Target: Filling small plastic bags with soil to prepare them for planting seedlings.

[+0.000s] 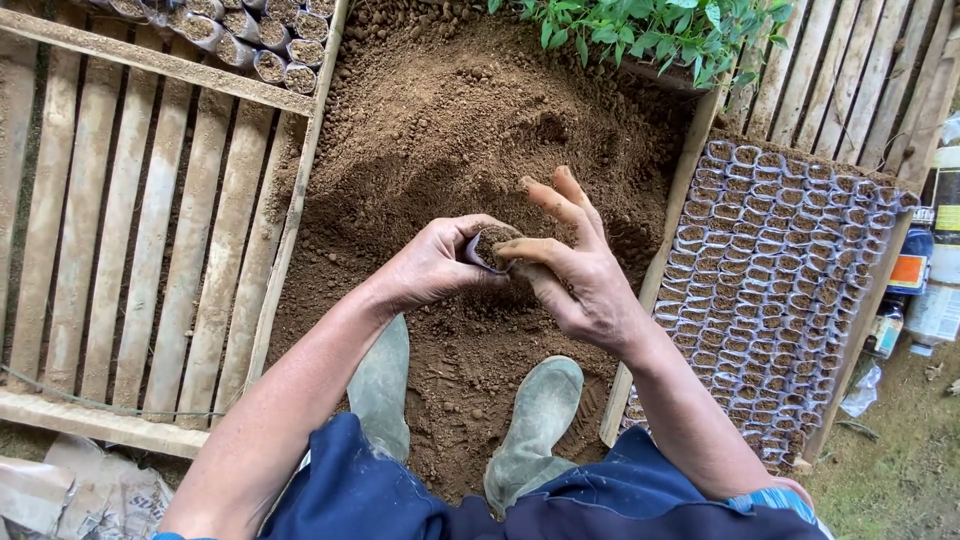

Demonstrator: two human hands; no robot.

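Note:
My left hand (435, 265) is wrapped around a small plastic seedling bag (487, 250) filled with brown soil, held over a large heap of loose soil (470, 120). My right hand (575, 265) rests at the bag's mouth, thumb and forefinger pressing on the soil in it, the other fingers spread upward. Both hands are dusted with soil. Below them my two grey-green rubber boots (535, 420) stand in the soil.
A wooden crate (868, 300) at the right holds several rows of filled seedling bags (770, 270). A slatted wooden frame (150, 250) lies at the left, with a few filled bags (270, 40) at its top. Green leaves (650, 30) hang above. Bottles and packets (930, 270) stand far right.

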